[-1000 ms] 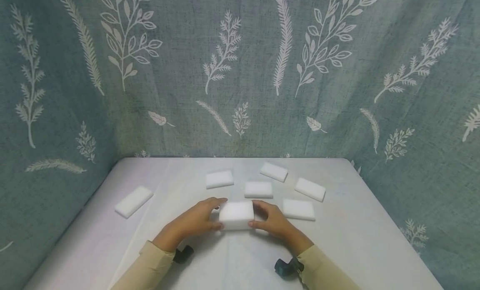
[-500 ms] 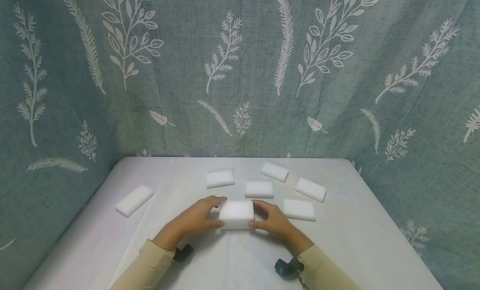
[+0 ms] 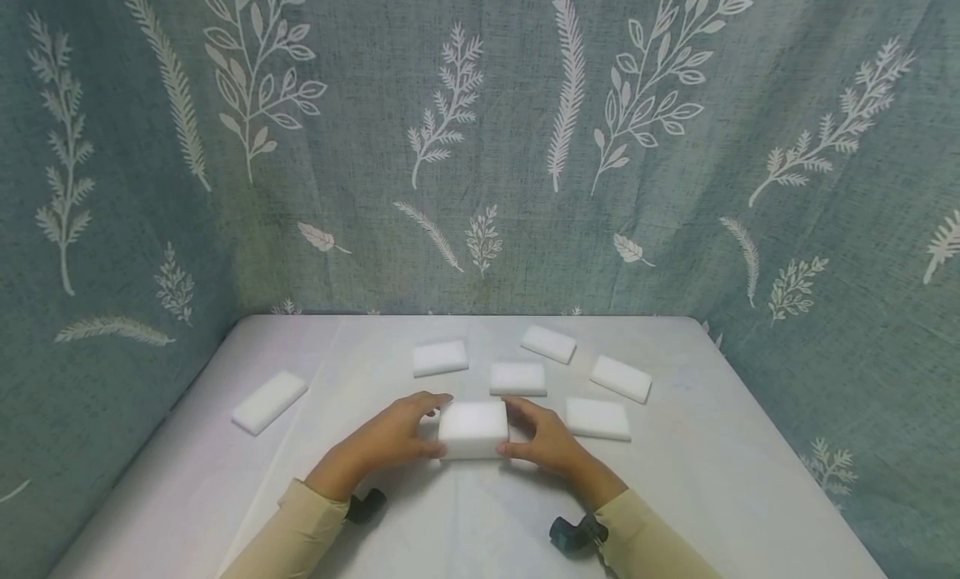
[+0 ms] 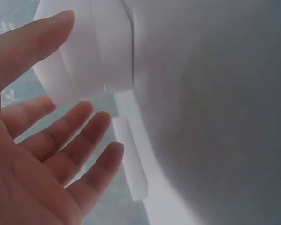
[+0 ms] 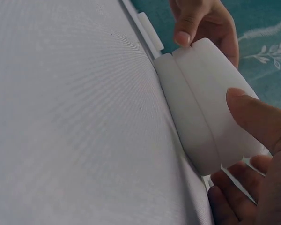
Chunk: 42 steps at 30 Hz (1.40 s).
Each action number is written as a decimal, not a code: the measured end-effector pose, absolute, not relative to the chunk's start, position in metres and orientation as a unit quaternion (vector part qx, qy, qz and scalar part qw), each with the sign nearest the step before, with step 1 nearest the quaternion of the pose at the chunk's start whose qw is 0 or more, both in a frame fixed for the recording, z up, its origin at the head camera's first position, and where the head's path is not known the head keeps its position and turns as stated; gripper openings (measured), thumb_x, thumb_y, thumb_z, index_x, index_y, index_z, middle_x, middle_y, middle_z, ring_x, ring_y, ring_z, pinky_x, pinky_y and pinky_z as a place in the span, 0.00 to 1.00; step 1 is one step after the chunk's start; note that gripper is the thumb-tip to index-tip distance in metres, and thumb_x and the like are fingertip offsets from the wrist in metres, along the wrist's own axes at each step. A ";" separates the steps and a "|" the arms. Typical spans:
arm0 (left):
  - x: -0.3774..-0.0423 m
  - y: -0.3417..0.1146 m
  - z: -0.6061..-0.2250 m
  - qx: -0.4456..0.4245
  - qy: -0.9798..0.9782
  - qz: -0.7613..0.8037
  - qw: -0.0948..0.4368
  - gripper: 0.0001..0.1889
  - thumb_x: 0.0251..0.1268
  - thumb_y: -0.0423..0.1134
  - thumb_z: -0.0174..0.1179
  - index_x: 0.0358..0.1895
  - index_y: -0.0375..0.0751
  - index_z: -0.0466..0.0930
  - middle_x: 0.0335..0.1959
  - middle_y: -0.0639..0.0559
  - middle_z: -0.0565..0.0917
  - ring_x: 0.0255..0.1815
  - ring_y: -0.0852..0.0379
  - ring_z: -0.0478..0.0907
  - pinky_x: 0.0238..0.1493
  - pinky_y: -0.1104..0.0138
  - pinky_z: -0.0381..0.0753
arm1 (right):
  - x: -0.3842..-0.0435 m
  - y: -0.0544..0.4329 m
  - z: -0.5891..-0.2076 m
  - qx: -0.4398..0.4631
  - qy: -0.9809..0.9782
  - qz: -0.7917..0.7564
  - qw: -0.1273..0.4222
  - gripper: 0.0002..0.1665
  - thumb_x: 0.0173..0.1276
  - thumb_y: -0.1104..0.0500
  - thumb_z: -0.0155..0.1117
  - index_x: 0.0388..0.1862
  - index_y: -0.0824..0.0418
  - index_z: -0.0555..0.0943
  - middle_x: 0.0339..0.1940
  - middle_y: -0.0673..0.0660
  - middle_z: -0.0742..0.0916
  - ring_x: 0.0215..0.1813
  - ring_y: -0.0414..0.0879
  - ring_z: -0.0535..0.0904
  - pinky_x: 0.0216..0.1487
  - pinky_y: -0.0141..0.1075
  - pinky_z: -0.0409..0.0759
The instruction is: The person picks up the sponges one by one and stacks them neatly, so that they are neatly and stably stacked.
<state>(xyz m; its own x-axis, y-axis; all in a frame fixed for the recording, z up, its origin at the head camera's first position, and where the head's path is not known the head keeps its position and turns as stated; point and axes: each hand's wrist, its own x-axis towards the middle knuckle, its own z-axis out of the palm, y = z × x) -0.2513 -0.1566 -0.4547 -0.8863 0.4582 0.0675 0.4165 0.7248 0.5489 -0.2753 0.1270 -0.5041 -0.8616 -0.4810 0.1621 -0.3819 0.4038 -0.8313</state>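
A stack of white sponge blocks (image 3: 473,429) lies on the table in the head view, between my two hands; seams between its layers show in both wrist views. At its left end is my left hand (image 3: 393,433), thumb near the front corner and index finger by the back corner. The left wrist view shows that hand's fingers (image 4: 86,138) spread and fairly straight beside the stack. My right hand (image 3: 546,436) holds the right end. In the right wrist view, its thumb (image 5: 255,115) lies against the stack, with part of the fingers hidden behind.
Several single white sponges lie about: one at far left (image 3: 270,402), one behind the left hand (image 3: 440,358), one behind the stack (image 3: 517,379), one beside the right hand (image 3: 597,418), others at back right (image 3: 621,378). Patterned curtains (image 3: 480,187) surround the white table (image 3: 750,496).
The stack stays in place. My left thumb has drawn slightly back from its front corner, and my right index finger has shifted a little along the back edge.
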 end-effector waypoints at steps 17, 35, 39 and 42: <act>-0.269 -0.227 -0.432 0.167 0.944 0.283 0.014 0.33 0.56 0.43 0.71 0.66 0.38 0.72 0.58 0.41 0.77 0.57 0.42 0.74 0.55 0.47 0.74 | -0.265 0.118 -0.482 -0.252 0.784 -0.564 0.057 0.43 0.57 0.60 0.76 0.69 0.68 0.67 0.66 0.64 0.75 0.66 0.57 0.71 0.66 0.47 0.68; -0.262 -0.336 -0.426 0.039 0.967 0.250 -0.009 0.35 0.61 0.44 0.66 0.64 0.24 0.66 0.63 0.21 0.65 0.64 0.24 0.59 0.60 0.35 0.61 | -0.268 0.115 -0.490 -0.216 0.792 -0.565 0.080 0.44 0.54 0.59 0.78 0.68 0.65 0.69 0.66 0.63 0.75 0.66 0.60 0.71 0.64 0.47 0.70; -0.260 -0.348 -0.431 0.021 0.968 0.251 -0.010 0.37 0.59 0.42 0.67 0.64 0.21 0.64 0.62 0.19 0.64 0.63 0.22 0.58 0.60 0.34 0.60 | -0.274 0.117 -0.503 -0.211 0.795 -0.563 0.081 0.46 0.51 0.58 0.80 0.69 0.61 0.69 0.66 0.61 0.75 0.65 0.58 0.72 0.64 0.44 0.71; -0.259 -0.354 -0.434 0.004 0.969 0.247 -0.010 0.38 0.57 0.41 0.67 0.64 0.19 0.62 0.61 0.18 0.63 0.62 0.21 0.58 0.60 0.34 0.59 | -0.274 0.117 -0.504 -0.219 0.792 -0.565 0.078 0.46 0.49 0.59 0.80 0.68 0.61 0.70 0.65 0.62 0.76 0.64 0.58 0.73 0.63 0.44 0.72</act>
